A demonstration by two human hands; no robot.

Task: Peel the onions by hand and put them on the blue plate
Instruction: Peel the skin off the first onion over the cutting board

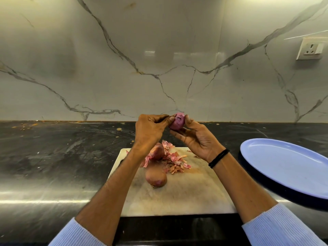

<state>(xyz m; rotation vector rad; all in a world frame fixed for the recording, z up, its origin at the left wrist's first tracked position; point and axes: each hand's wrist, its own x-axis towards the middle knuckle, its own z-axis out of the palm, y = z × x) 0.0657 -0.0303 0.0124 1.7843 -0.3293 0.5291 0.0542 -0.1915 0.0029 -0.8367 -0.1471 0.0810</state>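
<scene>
A veined marble wall (159,50) rises behind a dark, glossy table (62,148), where a person in pale blue sleeves peels onions over a worn white cutting board (186,197). The blue plate (284,166) sits at the right of the board, well apart from both hands, with nothing on it.

Both hands are raised above the far edge of the board. The right hand (197,139), a black band (218,158) at its wrist, cradles the purple peeled onion (177,122) between curled fingers and thumb. The left hand (150,132) meets it from the other side, its fingertips bunched and pinching at the onion's upper left. The onion is held between the two hands, clear of the board.

Below them lie two onions still in their brown skins: one (156,178) near the middle of the board, the other (158,151) farther back, partly hidden by the left forearm. Loose pink peelings (174,160) are heaped just beside them. A white wall socket (310,48) shows at upper right.
</scene>
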